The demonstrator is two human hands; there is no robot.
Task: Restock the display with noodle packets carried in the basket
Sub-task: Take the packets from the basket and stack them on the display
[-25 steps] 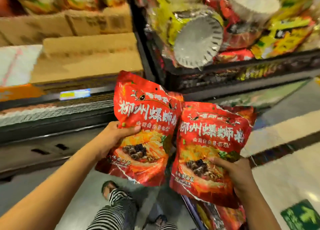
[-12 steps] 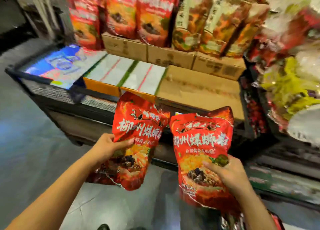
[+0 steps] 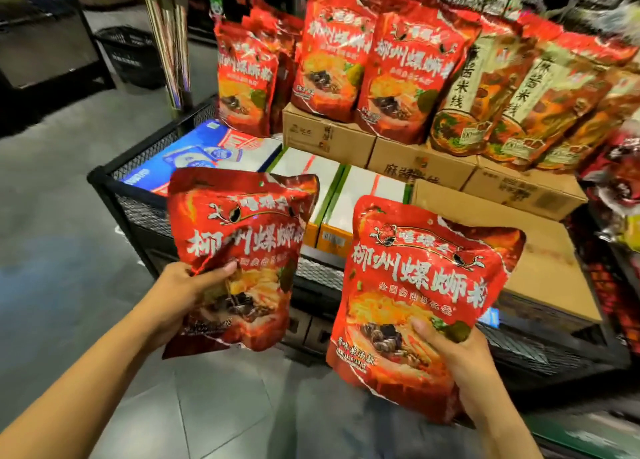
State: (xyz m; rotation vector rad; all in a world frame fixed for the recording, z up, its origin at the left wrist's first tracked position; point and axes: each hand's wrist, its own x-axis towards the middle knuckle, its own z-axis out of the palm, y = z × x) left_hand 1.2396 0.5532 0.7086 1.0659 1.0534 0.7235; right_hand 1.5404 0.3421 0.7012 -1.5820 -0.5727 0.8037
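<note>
Count: two red noodle packets, one per hand; glossy, crinkled foil pouches. The left hand (image 3: 180, 296) clamps the left packet (image 3: 242, 237) at its lower left edge, thumb across the front. The right hand (image 3: 457, 365) clamps the right packet (image 3: 415, 285) likewise, lower right. Beyond the thumbs, at least three matching display packets (image 3: 408, 78) stand on cardboard boxes (image 3: 329, 136).

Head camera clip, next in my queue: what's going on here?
A person faces a shop display, holding red noodle packets up in front of it. The left hand grips one packet near its lower edge, thumb on the front; the right hand grips a second packet the same way. Matching red packets already stand upright on cardboard boxes at the back of the display. Neither held packet has been placed yet.
</note>
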